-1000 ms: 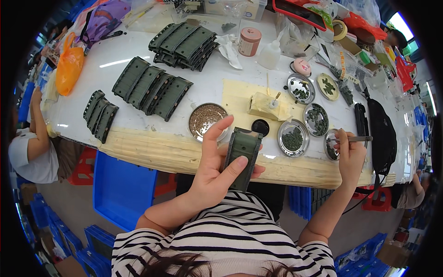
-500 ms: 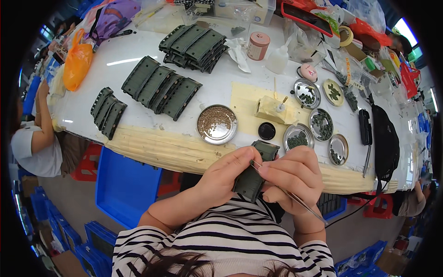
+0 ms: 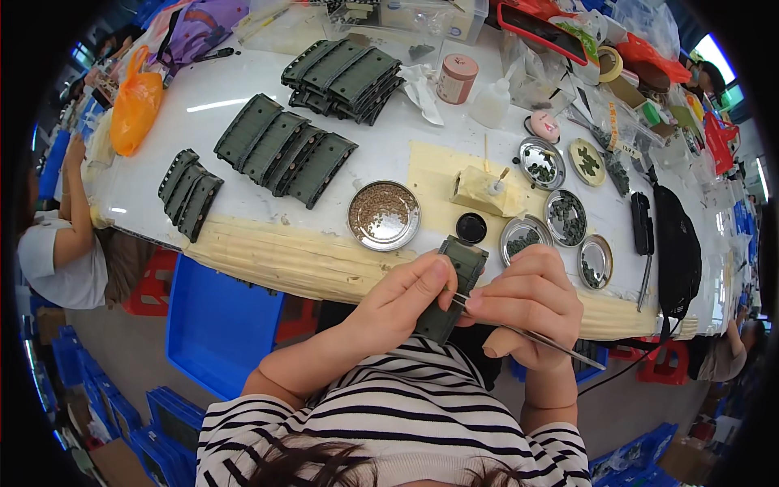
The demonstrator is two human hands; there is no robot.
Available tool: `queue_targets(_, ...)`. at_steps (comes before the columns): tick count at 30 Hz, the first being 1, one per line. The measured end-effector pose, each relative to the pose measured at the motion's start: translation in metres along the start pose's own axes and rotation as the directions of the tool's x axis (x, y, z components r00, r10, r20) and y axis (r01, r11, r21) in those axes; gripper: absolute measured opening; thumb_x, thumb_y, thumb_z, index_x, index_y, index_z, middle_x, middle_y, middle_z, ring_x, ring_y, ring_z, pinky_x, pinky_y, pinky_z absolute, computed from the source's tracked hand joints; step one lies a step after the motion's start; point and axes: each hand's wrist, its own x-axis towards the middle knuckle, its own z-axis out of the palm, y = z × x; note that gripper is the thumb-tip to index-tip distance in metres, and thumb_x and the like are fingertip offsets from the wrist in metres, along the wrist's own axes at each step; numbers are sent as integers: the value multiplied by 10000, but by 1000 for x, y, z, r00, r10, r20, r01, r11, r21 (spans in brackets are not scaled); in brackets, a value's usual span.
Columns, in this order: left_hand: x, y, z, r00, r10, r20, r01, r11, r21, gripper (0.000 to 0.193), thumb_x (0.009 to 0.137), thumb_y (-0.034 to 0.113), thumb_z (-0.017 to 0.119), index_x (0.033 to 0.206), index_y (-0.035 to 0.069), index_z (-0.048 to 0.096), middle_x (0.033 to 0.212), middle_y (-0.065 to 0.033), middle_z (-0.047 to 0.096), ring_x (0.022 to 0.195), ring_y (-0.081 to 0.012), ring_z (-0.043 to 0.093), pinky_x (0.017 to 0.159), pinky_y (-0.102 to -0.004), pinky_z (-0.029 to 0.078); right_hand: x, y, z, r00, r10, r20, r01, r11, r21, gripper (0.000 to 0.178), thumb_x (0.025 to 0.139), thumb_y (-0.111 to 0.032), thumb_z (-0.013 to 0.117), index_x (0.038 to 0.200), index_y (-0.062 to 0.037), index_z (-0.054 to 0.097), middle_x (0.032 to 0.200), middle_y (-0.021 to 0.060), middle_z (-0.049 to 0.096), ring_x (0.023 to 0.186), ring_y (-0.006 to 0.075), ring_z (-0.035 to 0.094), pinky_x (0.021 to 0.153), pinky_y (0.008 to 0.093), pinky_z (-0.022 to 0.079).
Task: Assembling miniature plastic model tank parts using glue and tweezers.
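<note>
Green fabric pouch [image 3: 452,286] is sitting upright between my two hands, just off the near edge of the worktop [image 3: 243,191] and above my striped shirt. My left hand [image 3: 398,304] is clamping it along its left side, thumb pressing the front face. My right hand [image 3: 527,304] is pinching thin metal tweezers [image 3: 535,337], their tip touching the pouch's right edge. It is looking light and fairly stiff, like stitched webbing, so I am judging that a grip along the long edges will steady it best; the face may flex under pressure. On the worktop, a round metal dish of brown bits [image 3: 384,214] is lying just beyond the pouch, several small dishes of dark parts [image 3: 565,217] are lying to its right, and rows of matching green pouches [image 3: 284,150] are lying further back.
</note>
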Motion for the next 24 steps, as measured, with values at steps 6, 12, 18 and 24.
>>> queue_targets(6, -1, -5, -3, 1000, 1, -1, -1, 994, 109, 378, 1047, 308, 319, 813, 49, 462, 831, -22, 504, 799, -91, 514, 761, -234, 445, -4, 7, 3, 1000, 5, -17, -4, 999, 53, 350, 650, -329, 750, 907, -92, 721, 845, 1, 664, 750, 196, 567, 708, 326, 437)
queue_targets(12, 0, -3, 0, 1000, -19, -8, 19, 998, 56, 366, 1046, 297, 326, 812, 50, 460, 833, -25, 502, 812, -90, 531, 762, -234, 456, -3, 6, 2, 1000, 24, -1, -24, 998, 64, 342, 659, -323, 752, 907, -90, 721, 849, 16, 667, 739, 200, 562, 704, 327, 437)
queue_targets(18, 3, -15, -2, 987, 146, -67, -143, 988, 54, 235, 1034, 217, 363, 1173, 43, 436, 979, -65, 543, 882, -106, 544, 811, -230, 457, -5, 4, 3, 999, -3, -47, 2, 1000, -3, 335, 685, -334, 735, 927, -105, 719, 874, -1, 672, 745, 185, 557, 706, 323, 441)
queue_targets(24, 4, -16, 14, 940, 291, -179, -262, 950, 169, 730, 950, -2, 459, 1507, 65, -8, 1162, -111, 560, 971, -136, 543, 871, -233, 425, -8, -6, 10, 991, -82, -107, 38, 931, -363, 356, 779, -453, 643, 948, -147, 714, 914, -18, 683, 766, 175, 572, 740, 346, 460)
